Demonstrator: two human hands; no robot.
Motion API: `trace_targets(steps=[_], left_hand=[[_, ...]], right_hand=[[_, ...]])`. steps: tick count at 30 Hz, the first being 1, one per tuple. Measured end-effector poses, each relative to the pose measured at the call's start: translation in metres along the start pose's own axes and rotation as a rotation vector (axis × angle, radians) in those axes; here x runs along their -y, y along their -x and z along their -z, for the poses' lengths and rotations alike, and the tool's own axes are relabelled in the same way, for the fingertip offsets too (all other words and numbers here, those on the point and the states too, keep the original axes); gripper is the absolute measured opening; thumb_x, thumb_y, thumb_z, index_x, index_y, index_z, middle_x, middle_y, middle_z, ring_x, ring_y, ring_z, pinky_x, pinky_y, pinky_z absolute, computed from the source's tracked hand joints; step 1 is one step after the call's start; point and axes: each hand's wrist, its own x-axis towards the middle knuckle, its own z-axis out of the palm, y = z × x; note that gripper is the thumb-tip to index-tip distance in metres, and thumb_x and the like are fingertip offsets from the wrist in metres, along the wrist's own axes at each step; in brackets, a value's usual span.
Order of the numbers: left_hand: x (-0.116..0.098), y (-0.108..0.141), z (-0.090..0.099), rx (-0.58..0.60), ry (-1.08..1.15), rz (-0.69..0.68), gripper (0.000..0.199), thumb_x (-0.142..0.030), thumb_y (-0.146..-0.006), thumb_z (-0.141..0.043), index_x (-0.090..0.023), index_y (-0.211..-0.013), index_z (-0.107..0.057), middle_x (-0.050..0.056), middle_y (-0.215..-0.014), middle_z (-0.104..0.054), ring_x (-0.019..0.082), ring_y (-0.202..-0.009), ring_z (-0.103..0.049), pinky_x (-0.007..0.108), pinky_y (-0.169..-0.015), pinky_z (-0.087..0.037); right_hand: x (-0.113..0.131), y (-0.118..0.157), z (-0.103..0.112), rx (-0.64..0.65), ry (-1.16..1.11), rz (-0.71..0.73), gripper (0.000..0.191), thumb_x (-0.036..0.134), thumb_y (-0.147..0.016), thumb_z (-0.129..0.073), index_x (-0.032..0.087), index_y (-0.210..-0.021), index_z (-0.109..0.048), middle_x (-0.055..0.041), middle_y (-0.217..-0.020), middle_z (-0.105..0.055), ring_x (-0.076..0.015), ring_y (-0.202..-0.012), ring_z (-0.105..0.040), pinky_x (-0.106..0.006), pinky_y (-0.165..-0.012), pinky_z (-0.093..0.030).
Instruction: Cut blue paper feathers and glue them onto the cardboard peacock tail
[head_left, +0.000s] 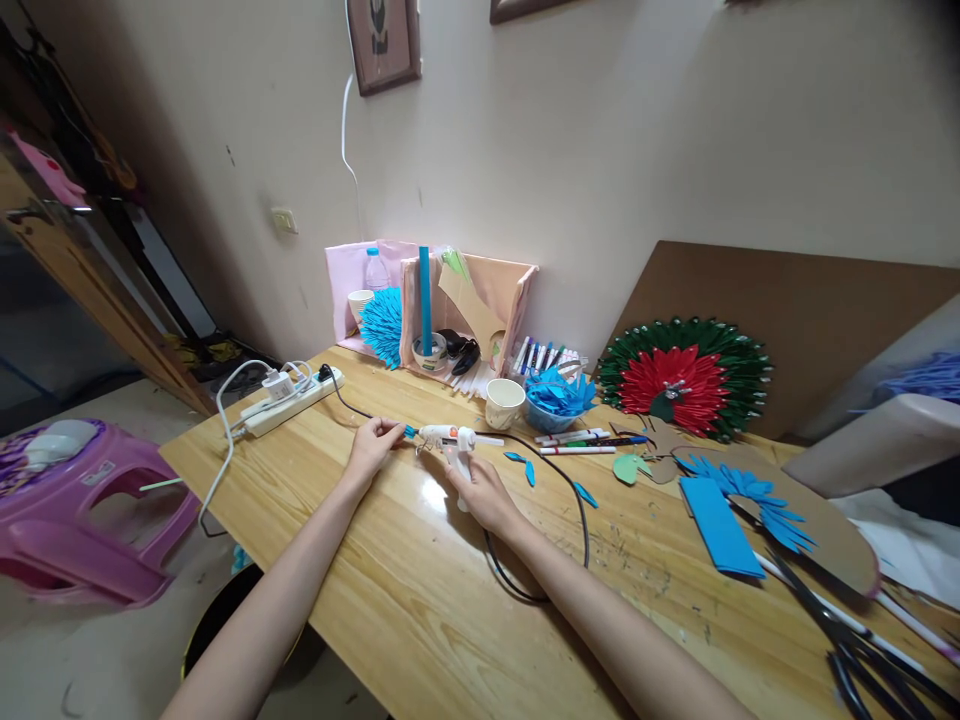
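My right hand (pixel 484 492) is wrapped round the handle of a white glue gun (pixel 450 437), its nozzle pointing left. A clear glue stick (pixel 490 441) pokes out of the gun's back end. Just left of the nozzle, my left hand (pixel 373 448) pinches a small blue paper piece (pixel 409 432); whether nozzle and paper touch I cannot tell. The gun's black cord (pixel 585 530) loops over the table on the right. Several loose blue paper petals (pixel 529 472) lie beyond my right hand.
A power strip (pixel 292 402) with plugs sits at the table's left. Behind stand a paper cup (pixel 505 403) and a bowl of blue petals (pixel 559 398). On the right are markers (pixel 576 442), folded blue paper (pixel 720 527), a cardboard piece with petals (pixel 832 520) and black scissors (pixel 847 630).
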Motion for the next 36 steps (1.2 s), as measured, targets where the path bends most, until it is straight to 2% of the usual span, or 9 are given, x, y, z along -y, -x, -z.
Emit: trace_targets(steps=[9, 12, 18, 23, 26, 28, 30, 32, 36], left_hand=[[-0.008, 0.003, 0.001, -0.039, 0.039, 0.041, 0.029, -0.031, -0.045, -0.074, -0.013, -0.06, -0.058, 0.002, -0.053, -0.062, 0.014, -0.051, -0.059, 0.026, -0.055, -0.049], [-0.01, 0.004, 0.004, -0.068, 0.06, 0.056, 0.029, -0.031, -0.047, -0.073, -0.012, -0.061, -0.057, 0.001, -0.053, -0.061, 0.013, -0.05, -0.058, 0.026, -0.055, -0.05], [-0.014, 0.014, 0.01, -0.135, 0.082, 0.066, 0.026, -0.03, -0.05, -0.071, -0.011, -0.061, -0.057, 0.001, -0.054, -0.06, 0.011, -0.049, -0.057, 0.024, -0.052, -0.049], [-0.014, 0.044, 0.006, -0.105, 0.064, 0.067, 0.026, -0.034, -0.053, -0.068, -0.012, -0.064, -0.058, 0.002, -0.056, -0.06, 0.012, -0.053, -0.057, 0.023, -0.051, -0.047], [-0.015, 0.067, -0.008, -0.011, 0.077, 0.079, 0.027, -0.034, -0.055, -0.069, -0.012, -0.066, -0.059, 0.002, -0.062, -0.061, 0.013, -0.059, -0.058, 0.023, -0.057, -0.048], [-0.018, 0.08, -0.025, 0.066, 0.126, 0.096, 0.024, -0.034, -0.056, -0.068, -0.013, -0.064, -0.059, 0.002, -0.063, -0.061, 0.012, -0.062, -0.059, 0.024, -0.062, -0.048], [-0.022, 0.088, -0.046, 0.131, 0.187, 0.134, 0.022, -0.033, -0.057, -0.067, -0.014, -0.063, -0.059, 0.001, -0.063, -0.061, 0.011, -0.061, -0.058, 0.023, -0.064, -0.048], [-0.025, 0.092, -0.071, 0.17, 0.232, 0.176, 0.019, -0.031, -0.058, -0.066, -0.014, -0.062, -0.059, 0.001, -0.061, -0.06, 0.01, -0.059, -0.057, 0.023, -0.064, -0.048], [-0.024, 0.098, -0.127, 0.236, 0.251, 0.219, 0.016, -0.027, -0.058, -0.066, -0.013, -0.061, -0.058, 0.001, -0.061, -0.06, 0.01, -0.06, -0.058, 0.024, -0.067, -0.048]], right_hand=[[0.0, 0.002, -0.001, 0.0, -0.013, 0.009, 0.023, 0.031, -0.081, -0.043, 0.016, -0.08, -0.06, -0.0007, -0.073, -0.06, -0.0157, -0.069, -0.053, -0.023, -0.064, -0.039], [0.001, -0.003, -0.001, -0.06, 0.014, 0.019, 0.027, 0.035, -0.083, -0.04, 0.016, -0.08, -0.059, -0.0014, -0.071, -0.059, -0.0162, -0.066, -0.053, -0.024, -0.06, -0.038], [0.0, -0.04, -0.016, -0.186, 0.236, -0.002, 0.023, 0.03, -0.082, -0.04, 0.015, -0.087, -0.057, -0.0065, -0.078, -0.061, -0.02, -0.072, -0.055, -0.028, -0.064, -0.038], [-0.002, -0.063, -0.03, -0.202, 0.348, -0.049, 0.017, 0.024, -0.079, -0.045, 0.014, -0.084, -0.057, -0.0112, -0.08, -0.061, -0.0233, -0.081, -0.053, -0.031, -0.07, -0.037], [-0.004, -0.055, -0.022, -0.187, 0.36, -0.043, 0.021, 0.03, -0.076, -0.052, 0.015, -0.09, -0.058, -0.0112, -0.086, -0.06, -0.0244, -0.086, -0.052, -0.033, -0.075, -0.037], [-0.005, -0.038, -0.008, -0.175, 0.348, -0.005, 0.029, 0.031, -0.075, -0.055, 0.016, -0.099, -0.055, -0.0104, -0.093, -0.058, -0.0241, -0.091, -0.05, -0.034, -0.08, -0.037], [-0.008, -0.013, 0.014, -0.193, 0.296, 0.074, 0.029, 0.026, -0.08, -0.049, 0.017, -0.108, -0.052, -0.0095, -0.099, -0.056, -0.0222, -0.095, -0.049, -0.035, -0.084, -0.037], [-0.011, 0.017, 0.041, -0.242, 0.222, 0.112, 0.025, 0.022, -0.085, -0.038, 0.019, -0.106, -0.052, -0.0083, -0.099, -0.056, -0.0198, -0.095, -0.05, -0.034, -0.084, -0.038], [-0.021, 0.069, 0.092, -0.326, 0.104, 0.001, 0.021, 0.028, -0.088, -0.036, 0.019, -0.096, -0.054, -0.0062, -0.091, -0.058, -0.0182, -0.086, -0.055, -0.032, -0.077, -0.043]])
